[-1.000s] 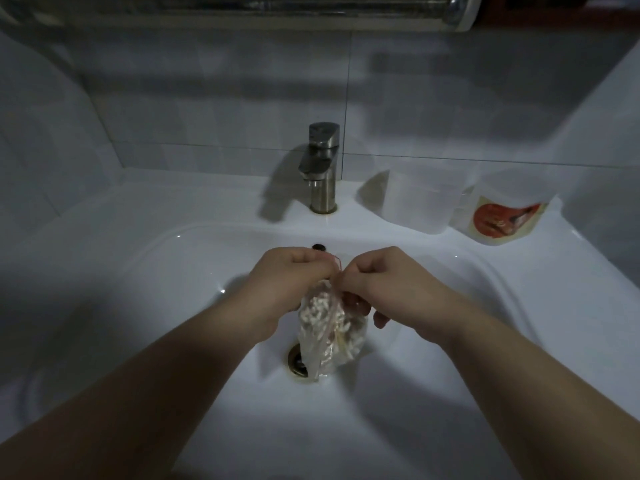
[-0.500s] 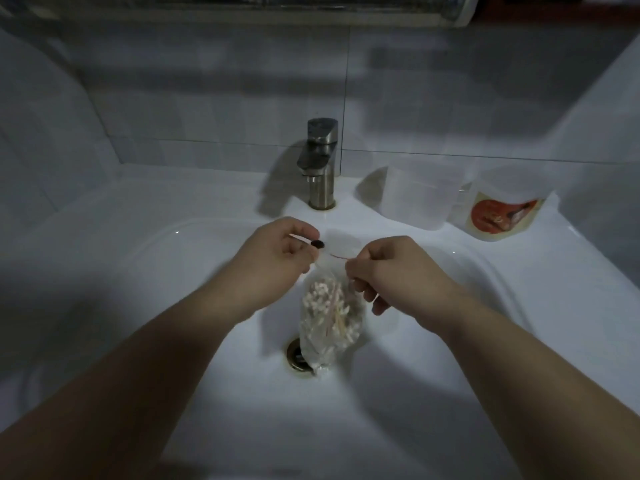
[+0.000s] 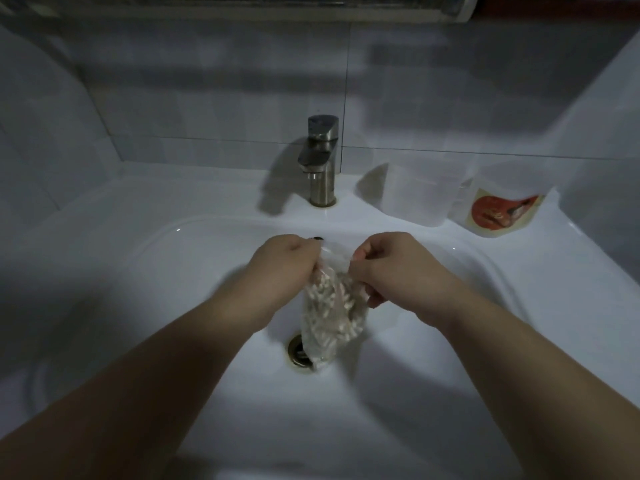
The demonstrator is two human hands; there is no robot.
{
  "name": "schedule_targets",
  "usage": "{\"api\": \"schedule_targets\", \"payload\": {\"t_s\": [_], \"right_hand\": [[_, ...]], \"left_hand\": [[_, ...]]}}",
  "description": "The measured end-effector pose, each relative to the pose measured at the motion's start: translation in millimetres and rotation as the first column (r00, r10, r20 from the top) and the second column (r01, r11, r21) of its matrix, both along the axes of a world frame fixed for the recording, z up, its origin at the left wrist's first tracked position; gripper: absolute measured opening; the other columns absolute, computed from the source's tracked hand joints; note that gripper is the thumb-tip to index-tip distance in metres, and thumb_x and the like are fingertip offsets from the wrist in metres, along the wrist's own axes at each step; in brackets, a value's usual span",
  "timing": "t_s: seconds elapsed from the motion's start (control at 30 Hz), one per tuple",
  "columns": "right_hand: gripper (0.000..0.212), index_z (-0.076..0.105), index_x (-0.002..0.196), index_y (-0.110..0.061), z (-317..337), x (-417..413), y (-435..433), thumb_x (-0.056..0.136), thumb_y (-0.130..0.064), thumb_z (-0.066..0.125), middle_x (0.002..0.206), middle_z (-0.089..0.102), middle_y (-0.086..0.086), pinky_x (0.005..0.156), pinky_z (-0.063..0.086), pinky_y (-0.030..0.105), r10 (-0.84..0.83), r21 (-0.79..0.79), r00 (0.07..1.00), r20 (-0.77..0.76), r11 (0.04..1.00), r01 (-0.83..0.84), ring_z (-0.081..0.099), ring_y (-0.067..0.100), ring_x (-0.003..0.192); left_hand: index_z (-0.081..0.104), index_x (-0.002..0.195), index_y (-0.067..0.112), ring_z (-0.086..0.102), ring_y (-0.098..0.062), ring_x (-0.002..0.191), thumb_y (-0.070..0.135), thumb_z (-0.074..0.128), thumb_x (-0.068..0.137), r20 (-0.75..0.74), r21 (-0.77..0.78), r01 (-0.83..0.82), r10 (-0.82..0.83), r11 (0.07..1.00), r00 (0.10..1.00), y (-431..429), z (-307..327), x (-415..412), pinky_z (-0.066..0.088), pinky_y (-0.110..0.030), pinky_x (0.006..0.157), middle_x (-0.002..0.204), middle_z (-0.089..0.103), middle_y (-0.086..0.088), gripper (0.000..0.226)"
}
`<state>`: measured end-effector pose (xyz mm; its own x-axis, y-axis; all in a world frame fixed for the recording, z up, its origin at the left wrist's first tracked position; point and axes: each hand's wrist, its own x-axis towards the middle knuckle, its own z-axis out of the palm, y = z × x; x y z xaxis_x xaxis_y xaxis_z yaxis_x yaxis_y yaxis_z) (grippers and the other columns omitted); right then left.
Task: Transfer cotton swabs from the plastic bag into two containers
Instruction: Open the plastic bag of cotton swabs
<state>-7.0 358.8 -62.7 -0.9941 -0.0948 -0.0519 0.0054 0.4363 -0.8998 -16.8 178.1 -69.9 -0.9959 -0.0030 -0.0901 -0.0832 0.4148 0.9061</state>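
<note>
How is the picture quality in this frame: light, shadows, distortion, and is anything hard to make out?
Head view: dim, bluish light overall; the faucet throws a hard shadow to its left; wide-angle distortion curves the sink rim and the wall tiles; the plain container nearly blends into the wall; the bag of swabs is readable, though slightly soft.

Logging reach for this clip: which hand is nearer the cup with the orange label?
Right. The right hand is in front and left of the cup; the left hand is farther left, on the bag's other side.
</note>
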Motion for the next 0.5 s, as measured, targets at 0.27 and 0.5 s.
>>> {"api": "schedule_targets", "payload": {"t_s": [0.27,0.5], "right_hand": [[0.014,0.067,0.079,-0.017,0.0,0.7,-3.1,0.085,-0.019,0.055,0.059,0.066,-0.006,0.053,0.057,0.030,-0.032,0.006,0.998,-0.062,0.999,0.033,0.068,0.016,0.056],[0.031,0.067,0.093,-0.032,3.7,0.9,5.2,0.071,-0.010,0.067,0.077,0.065,-0.006,0.049,0.048,0.020,0.072,0.141,0.997,-0.025,0.988,-0.068,0.057,0.001,0.048]], "left_hand": [[0.059,0.103,0.037,0.069,-0.007,0.077,0.051,0.073,0.068,0.056,-0.022,0.001,0.000,1.000,0.998,7.7,-3.1,4.7,0.052,-0.029,0.066,0.083,0.073,0.011,0.041],[0.067,0.102,0.031,0.066,-0.010,0.064,0.011,0.072,0.078,0.056,0.147,0.038,-0.047,0.988,0.997,-0.7,-5.5,3.8,0.058,-0.029,0.064,0.084,0.066,-0.001,0.032]]}}
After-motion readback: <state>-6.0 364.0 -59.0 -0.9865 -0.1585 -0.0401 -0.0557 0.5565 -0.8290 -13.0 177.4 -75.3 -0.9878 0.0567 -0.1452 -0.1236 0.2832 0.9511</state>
